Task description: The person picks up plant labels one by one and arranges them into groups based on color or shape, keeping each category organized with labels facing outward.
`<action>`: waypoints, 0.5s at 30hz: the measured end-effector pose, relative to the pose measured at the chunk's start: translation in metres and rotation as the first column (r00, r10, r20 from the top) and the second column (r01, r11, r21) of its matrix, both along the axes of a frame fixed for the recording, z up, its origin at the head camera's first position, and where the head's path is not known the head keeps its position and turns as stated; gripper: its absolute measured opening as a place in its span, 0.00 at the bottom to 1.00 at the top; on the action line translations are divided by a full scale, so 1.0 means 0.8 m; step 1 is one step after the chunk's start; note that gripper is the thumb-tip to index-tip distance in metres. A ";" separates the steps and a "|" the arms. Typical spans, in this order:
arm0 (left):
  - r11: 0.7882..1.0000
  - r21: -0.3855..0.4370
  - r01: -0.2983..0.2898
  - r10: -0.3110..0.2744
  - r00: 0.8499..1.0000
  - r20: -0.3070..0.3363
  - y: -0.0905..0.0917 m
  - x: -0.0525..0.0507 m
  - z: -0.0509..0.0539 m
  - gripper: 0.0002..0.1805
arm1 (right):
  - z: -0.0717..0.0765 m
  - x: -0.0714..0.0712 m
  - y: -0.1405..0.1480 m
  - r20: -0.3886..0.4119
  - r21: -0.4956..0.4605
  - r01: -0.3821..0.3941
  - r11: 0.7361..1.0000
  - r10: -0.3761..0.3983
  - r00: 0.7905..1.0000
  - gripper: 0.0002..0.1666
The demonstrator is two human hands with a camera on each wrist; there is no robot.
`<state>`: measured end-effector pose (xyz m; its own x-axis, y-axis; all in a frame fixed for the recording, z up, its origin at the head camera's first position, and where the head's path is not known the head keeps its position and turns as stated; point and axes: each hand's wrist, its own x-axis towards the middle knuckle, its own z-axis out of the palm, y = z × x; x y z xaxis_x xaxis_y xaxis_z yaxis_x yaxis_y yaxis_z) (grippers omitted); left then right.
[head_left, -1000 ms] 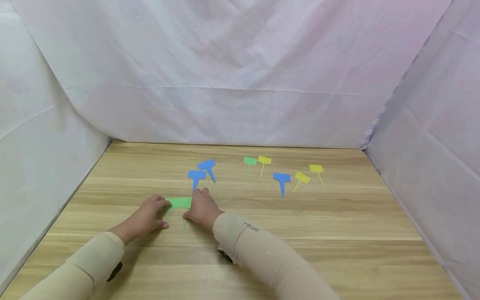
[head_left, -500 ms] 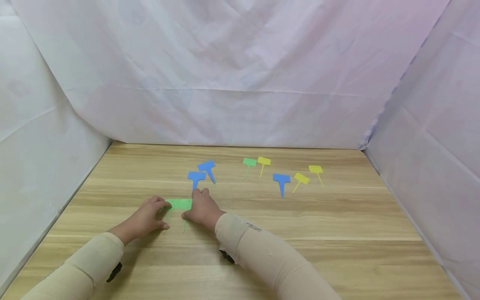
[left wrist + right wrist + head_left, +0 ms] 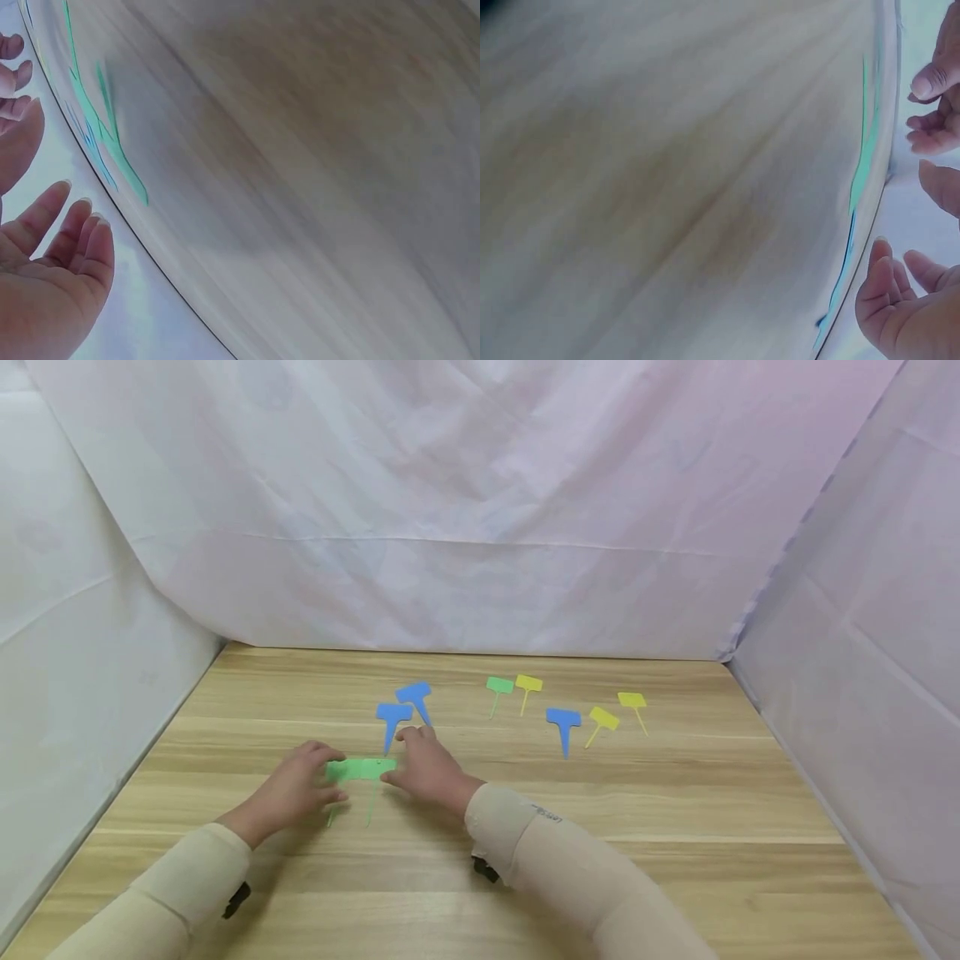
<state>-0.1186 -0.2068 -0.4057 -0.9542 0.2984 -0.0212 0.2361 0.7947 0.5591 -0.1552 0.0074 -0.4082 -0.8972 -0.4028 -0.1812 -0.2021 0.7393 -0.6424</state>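
Two green T-shaped plant labels lie on the wooden table with their heads in a row, the left label against the right label. Around the left end, my left hand hovers with thumb and fingers spread. My right hand is just beyond the right end, its thumb near that edge. In the wrist views, both the left hand and the right hand have parted fingers and hold nothing. Behind them lie two blue plant labels, the nearer blue label and the farther one.
Farther right are another green label, a third blue label and several yellow ones, such as the yellow label. White cloth encloses the wooden table at the back and sides.
My right hand has let go of the right green label and moved right, uncovering its head. My left fingers have spread and lifted slightly off the left label. The labels stay in place.
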 end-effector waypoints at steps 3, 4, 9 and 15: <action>1.000 0.002 -0.003 0.003 1.000 -0.004 0.008 -0.001 0.000 0.28 | 0.001 -0.004 0.013 -0.003 -0.046 -0.005 0.999 0.005 1.000 0.38; 1.000 0.005 -0.001 0.001 1.000 -0.006 0.010 -0.001 0.000 0.28 | 0.002 -0.005 0.017 0.004 -0.065 -0.002 0.998 0.003 1.000 0.37; 1.000 -0.002 0.023 -0.023 1.000 -0.007 0.022 -0.003 0.001 0.29 | 0.003 -0.011 0.036 0.011 -0.131 0.001 0.991 0.001 1.000 0.35; 0.998 -0.034 0.059 -0.059 0.998 -0.009 0.028 -0.006 -0.003 0.32 | 0.003 -0.018 0.053 -0.001 -0.181 -0.006 0.983 0.006 1.000 0.33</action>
<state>-0.1237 -0.1846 -0.4084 -0.9351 0.3538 -0.0232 0.2887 0.7977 0.5295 -0.1696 0.0496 -0.4054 -0.8946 -0.4345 -0.1044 -0.2068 0.6096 -0.7652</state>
